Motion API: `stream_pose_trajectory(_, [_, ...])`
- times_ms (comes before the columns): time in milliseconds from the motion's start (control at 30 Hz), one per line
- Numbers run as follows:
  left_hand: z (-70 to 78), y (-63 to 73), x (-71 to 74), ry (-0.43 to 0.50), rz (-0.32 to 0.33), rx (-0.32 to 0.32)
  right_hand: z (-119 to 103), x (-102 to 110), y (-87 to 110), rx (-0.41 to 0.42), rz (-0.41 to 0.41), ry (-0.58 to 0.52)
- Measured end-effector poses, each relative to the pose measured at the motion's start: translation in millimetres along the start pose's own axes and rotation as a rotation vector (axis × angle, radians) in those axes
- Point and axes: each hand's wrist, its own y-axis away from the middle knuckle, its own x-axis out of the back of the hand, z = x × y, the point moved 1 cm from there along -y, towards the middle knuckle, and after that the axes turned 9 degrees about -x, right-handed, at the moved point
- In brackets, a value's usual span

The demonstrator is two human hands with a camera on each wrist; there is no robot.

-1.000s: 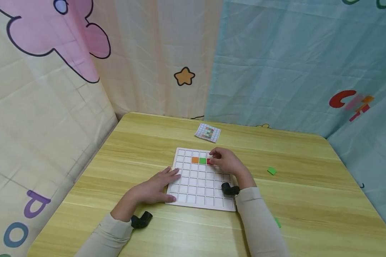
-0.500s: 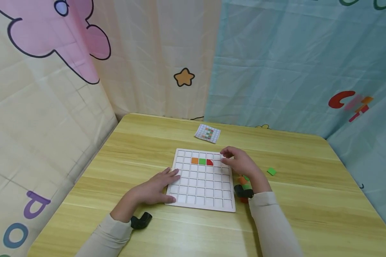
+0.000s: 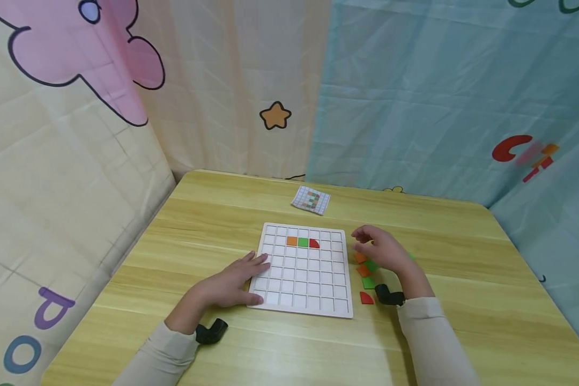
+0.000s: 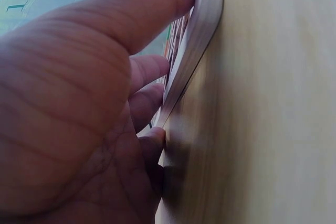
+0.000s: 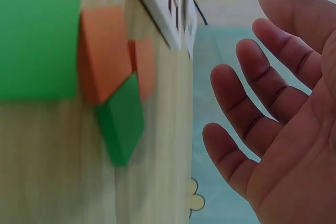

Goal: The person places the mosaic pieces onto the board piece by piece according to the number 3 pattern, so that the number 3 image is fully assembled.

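Note:
A white grid board [image 3: 301, 276] lies on the table with an orange square tile [image 3: 292, 241], a green square tile [image 3: 303, 242] and a red quarter-round tile [image 3: 314, 244] side by side in one row. My left hand [image 3: 231, 281] rests on the board's left edge, fingers spread; in the left wrist view its thumb [image 4: 152, 3] touches the rim. Right of the board, my right hand [image 3: 385, 251] hovers over loose tiles, fingers loosely bent and holding nothing. Under it are orange tiles [image 3: 364, 271], green tiles [image 3: 369, 282] and a red quarter-round tile [image 3: 366, 298].
Behind the board lies a small printed card [image 3: 311, 200] with a coloured grid pattern. Another green tile [image 3: 412, 256] shows partly behind my right hand. Printed curtains [image 3: 415, 96] hang along the table's far side.
My right hand has left the red quarter-round tile on the board and moved right, over the loose tiles. My left hand has stayed in place.

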Motion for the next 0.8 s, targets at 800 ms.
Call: stream_pose_trajectory(800, [-0.9,0.0,0.8,0.011,0.003,-0.026,41.6,8.9,19.1,-0.066,-0.087,-0.009])
